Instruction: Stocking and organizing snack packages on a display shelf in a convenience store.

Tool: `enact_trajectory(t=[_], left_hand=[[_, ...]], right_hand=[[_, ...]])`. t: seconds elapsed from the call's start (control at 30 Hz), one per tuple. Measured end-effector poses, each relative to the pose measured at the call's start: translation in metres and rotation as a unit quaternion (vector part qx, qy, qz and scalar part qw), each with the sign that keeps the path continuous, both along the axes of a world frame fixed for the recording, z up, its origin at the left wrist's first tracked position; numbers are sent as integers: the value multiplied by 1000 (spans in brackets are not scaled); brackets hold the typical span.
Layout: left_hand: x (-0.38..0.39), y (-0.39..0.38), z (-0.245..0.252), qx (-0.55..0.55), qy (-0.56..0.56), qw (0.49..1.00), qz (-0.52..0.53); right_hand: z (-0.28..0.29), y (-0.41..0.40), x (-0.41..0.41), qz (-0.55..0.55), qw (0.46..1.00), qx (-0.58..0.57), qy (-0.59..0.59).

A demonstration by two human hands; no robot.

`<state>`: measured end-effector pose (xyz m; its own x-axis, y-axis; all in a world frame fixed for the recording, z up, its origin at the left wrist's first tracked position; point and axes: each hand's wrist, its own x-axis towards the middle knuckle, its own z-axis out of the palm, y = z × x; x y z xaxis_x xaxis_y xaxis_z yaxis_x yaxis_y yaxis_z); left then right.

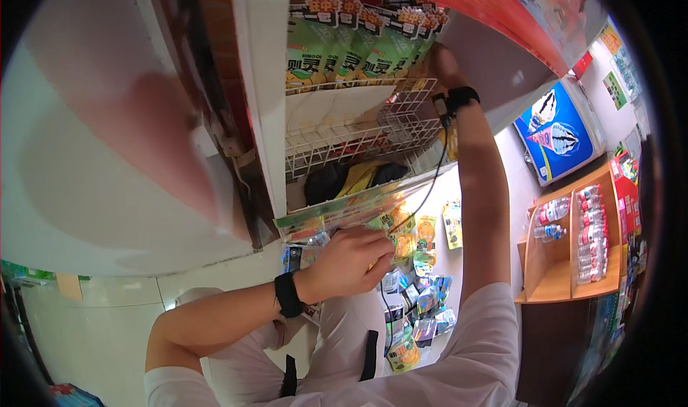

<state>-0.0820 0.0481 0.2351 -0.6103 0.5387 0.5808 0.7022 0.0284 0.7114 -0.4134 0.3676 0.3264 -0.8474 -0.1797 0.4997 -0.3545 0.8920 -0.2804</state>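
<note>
My right hand [445,66] reaches up into the display unit. It is at the right end of a row of green snack packets [371,47], and its fingers are hidden, so I cannot tell what it holds. The packets stand upright above a white wire basket rack [360,133]. My left hand [357,259] is above my knees with its fingers curled, just below the shelf's front edge [344,205]. Whether something lies inside those fingers is hidden. Beyond it, green and yellow packets [424,240] and shiny silver packets [424,305] lie spread on the floor.
A black and yellow item [357,180] sits on the lower shelf. The unit's white side post [271,111] stands left of the packets. On the right are a wooden shelf [548,267] with several bottles [591,235] and a blue ice-cream freezer [561,130]. A black cable runs from my right wrist.
</note>
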Motion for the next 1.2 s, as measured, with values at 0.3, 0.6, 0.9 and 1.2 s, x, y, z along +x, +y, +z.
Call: enact_trajectory(t=[0.3,0.6,0.9,1.2], left_hand=[[8,5,4,30,7,999,-12],[-5,5,2,21,42,999,-5],[-28,7,-15,-67,-51,996,-12],[-24,23,-36,-148,-43,987,-35]], right_hand=[[-27,29,-15,-52,989,64,-124],[-49,22,106,-78,989,122,-35],[-171,1,386,-134,970,-184,-87],[-424,40,358,-134,942,149,-269]])
